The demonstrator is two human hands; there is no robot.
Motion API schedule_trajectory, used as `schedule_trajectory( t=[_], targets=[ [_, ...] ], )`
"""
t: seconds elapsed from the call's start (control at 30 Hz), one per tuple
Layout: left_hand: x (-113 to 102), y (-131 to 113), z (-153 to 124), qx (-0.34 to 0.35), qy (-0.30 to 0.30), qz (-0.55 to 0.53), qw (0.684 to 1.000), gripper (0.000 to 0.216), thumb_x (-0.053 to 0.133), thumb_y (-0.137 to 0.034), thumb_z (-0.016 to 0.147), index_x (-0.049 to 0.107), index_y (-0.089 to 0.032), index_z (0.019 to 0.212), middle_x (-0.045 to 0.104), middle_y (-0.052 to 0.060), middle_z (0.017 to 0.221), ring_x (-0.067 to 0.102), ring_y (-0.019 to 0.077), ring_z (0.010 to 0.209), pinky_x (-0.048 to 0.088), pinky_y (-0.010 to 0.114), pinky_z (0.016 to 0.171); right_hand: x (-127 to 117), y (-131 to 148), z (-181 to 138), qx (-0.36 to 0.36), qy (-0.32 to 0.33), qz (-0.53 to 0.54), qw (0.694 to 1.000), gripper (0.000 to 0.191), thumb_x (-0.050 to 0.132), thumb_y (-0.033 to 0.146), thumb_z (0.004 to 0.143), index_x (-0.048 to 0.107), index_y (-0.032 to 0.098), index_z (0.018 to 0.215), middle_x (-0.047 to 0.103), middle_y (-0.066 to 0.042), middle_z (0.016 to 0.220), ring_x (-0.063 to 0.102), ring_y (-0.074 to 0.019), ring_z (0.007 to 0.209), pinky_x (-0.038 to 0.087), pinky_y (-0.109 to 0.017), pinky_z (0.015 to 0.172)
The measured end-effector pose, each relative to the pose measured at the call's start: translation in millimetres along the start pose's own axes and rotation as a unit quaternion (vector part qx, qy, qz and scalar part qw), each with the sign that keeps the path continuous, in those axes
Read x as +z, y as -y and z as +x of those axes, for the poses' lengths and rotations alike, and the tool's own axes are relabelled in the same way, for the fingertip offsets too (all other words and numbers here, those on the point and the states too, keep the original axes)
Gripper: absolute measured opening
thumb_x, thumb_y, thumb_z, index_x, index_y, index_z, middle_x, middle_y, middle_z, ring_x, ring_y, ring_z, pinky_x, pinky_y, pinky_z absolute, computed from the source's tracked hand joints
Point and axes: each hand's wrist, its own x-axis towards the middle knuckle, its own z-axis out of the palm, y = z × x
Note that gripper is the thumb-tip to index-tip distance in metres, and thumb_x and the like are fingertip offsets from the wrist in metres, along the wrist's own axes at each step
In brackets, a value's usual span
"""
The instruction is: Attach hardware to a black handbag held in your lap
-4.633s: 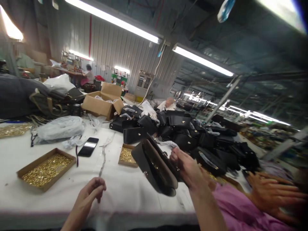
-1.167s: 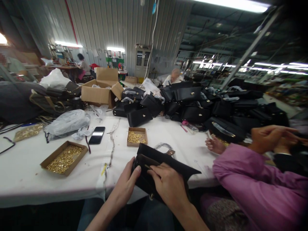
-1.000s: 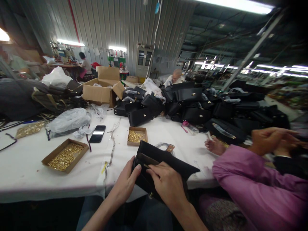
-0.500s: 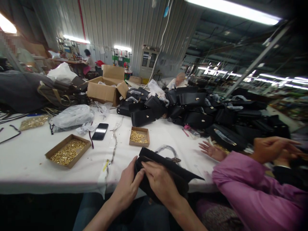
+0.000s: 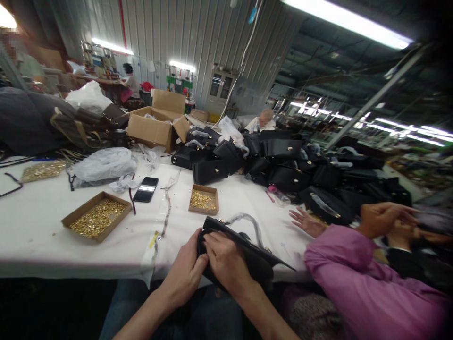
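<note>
Left hand (image 5: 186,274) is clasping the black handbag's (image 5: 256,262) end and right hand (image 5: 226,259) is pressing on its flap. The bag is lying at the near edge of the white table (image 5: 46,252), and supporting it from both sides is probably helping to steady it. Beyond are lying the box of gold fittings (image 5: 203,199) and the handbag pile (image 5: 290,165).

My head camera looks forward and down, close over my left hand (image 5: 186,276), right hand (image 5: 226,262) and the white table (image 5: 42,255).

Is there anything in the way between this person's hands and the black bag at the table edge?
Nothing visible stands between them. The left hand and the right hand are both directly on the black bag, holding its near end.
</note>
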Motion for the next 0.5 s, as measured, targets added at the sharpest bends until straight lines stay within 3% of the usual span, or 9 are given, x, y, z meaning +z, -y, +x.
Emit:
schedule_trajectory(
  t=[0.2,0.37,0.5],
  targets=[
    [-12.9,-1.0,-0.7,-0.025,0.033,-0.002,0.999,0.072,0.044,-0.046,0.113,0.023,-0.018,0.177,0.03,0.011,0.182,0.029,0.0275,0.168,0.023,0.049,0.142,-2.7,2.6,5.1,-0.011,0.004,0.002,1.0,0.02,0.066,0.006,0.108,0.072,0.02,0.094,0.074,-0.004,0.099,0.071,-0.0262,0.1,0.053,-0.038,0.096],
    [-13.9,-1.5,0.3,-0.028,0.029,0.012,0.999,0.07,0.043,-0.047,0.113,0.028,-0.017,0.175,0.035,0.011,0.18,0.033,0.027,0.167,0.025,0.048,0.142,1.4,4.0,11.0,0.012,-0.007,0.019,1.0,0.026,0.071,0.002,0.102,0.068,0.021,0.084,0.073,-0.003,0.092,0.069,-0.0248,0.092,0.05,-0.037,0.09],
    [-14.8,-2.1,3.4,-0.021,0.03,0.002,0.999,0.069,0.042,-0.045,0.113,0.029,-0.016,0.175,0.037,0.013,0.179,0.033,0.0256,0.167,0.025,0.046,0.142,3.3,-0.6,15.4,-0.012,-0.008,0.029,0.999,0.025,0.069,-0.001,0.099,0.068,0.02,0.087,0.074,-0.004,0.093,0.069,-0.0255,0.095,0.05,-0.039,0.095]
  ],
)
